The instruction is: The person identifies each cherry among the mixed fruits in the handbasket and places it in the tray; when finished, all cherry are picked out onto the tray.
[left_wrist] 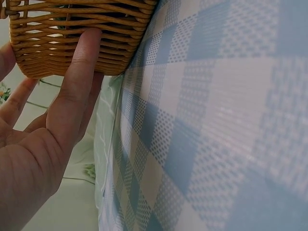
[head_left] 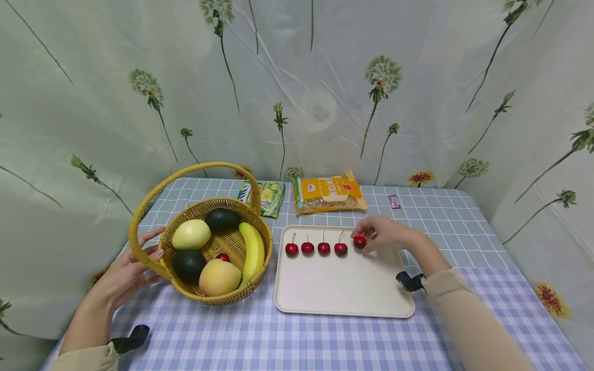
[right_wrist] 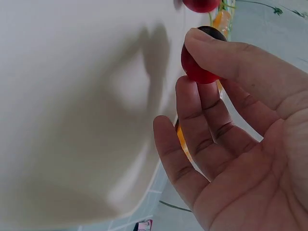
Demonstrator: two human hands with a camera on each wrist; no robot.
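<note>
My right hand (head_left: pixel 381 233) pinches a red cherry (right_wrist: pixel 201 60) between thumb and fingers, over the far right part of a cream tray (head_left: pixel 341 288). Left of it, several cherries with upright stems stand in a row on the tray, the nearest being a cherry (head_left: pixel 341 249). My left hand (head_left: pixel 132 273) rests its extended fingers against the side of a woven basket (head_left: pixel 185 293); in the left wrist view a finger (left_wrist: pixel 79 62) lies along the weave. Inside the basket are a banana (head_left: pixel 252 252), a peach (head_left: pixel 220 277), a pale yellow fruit (head_left: pixel 191 234), two dark green fruits and a cherry (head_left: pixel 223 257).
A yellow-orange food packet (head_left: pixel 329 193) lies behind the tray. Beside it, a green packet (head_left: pixel 271 197) lies partly behind the basket's tall handle (head_left: pixel 185 170). At the back right is a small pink packet (head_left: pixel 393 201). A flower-printed curtain (head_left: pixel 320 103) borders the checked tablecloth (head_left: pixel 223 335).
</note>
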